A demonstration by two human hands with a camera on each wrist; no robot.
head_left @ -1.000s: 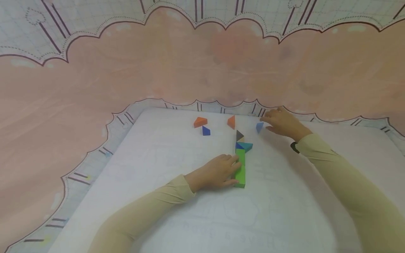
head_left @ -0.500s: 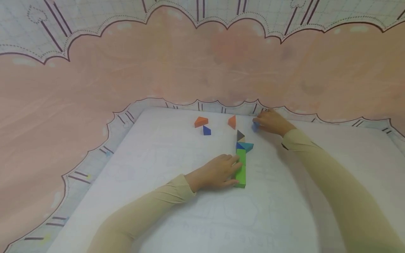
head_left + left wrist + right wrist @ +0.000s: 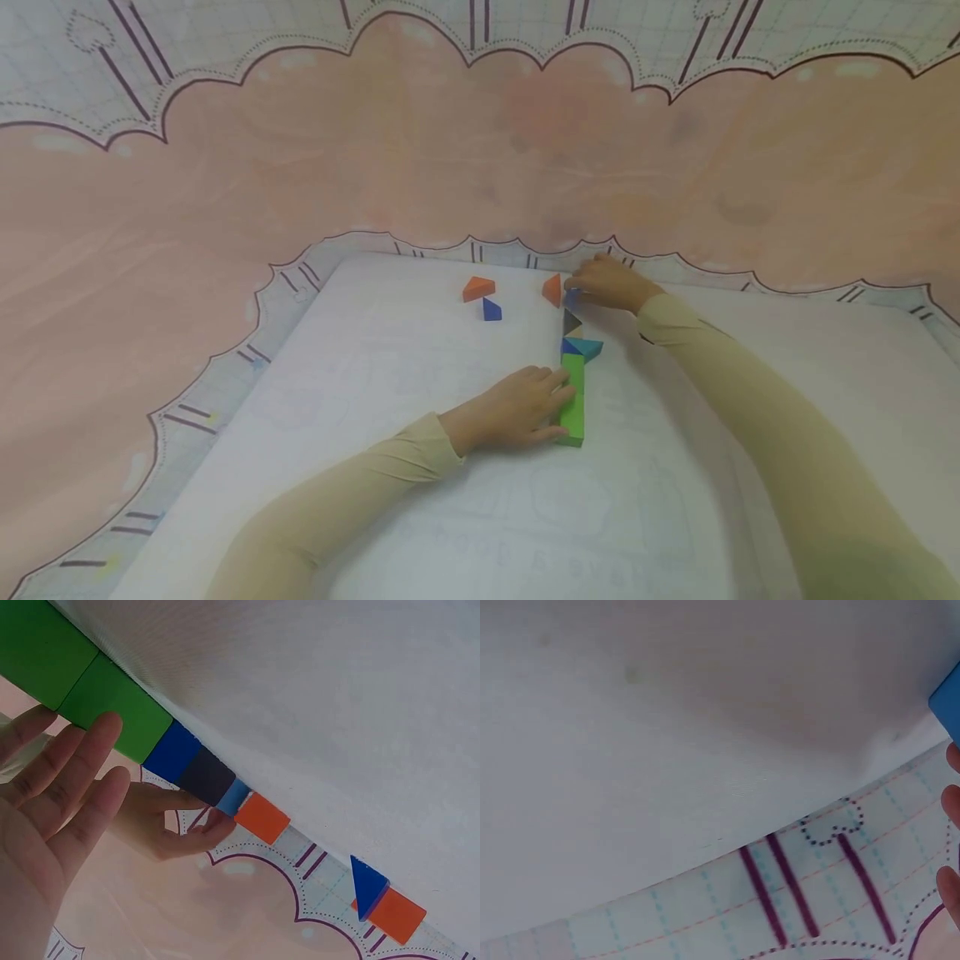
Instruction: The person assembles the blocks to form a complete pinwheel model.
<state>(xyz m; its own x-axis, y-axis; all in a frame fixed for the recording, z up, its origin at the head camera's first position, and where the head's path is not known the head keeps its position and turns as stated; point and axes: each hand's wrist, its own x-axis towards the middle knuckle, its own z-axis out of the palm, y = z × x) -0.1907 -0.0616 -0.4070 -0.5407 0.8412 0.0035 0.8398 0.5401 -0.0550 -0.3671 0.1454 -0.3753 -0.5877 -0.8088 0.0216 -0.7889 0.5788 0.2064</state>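
Note:
My left hand rests its fingers along the left side and top of two green blocks set end to end. From the left wrist its fingers look spread and nearly straight. Beyond the green blocks, a dark blue triangular block, a teal one and a dark grey one continue the row. At its far end my right hand pinches a light blue triangular block, partly hidden by the fingers. An orange triangular block stands just left of it.
Farther left lie another orange block and a dark blue block, close together. They all lie on a white tabletop, whose far edge meets a patterned pink cloth.
My right hand has reached the light blue block, taken hold of it and moved it left to the far end of the row. The left hand stays on the green blocks.

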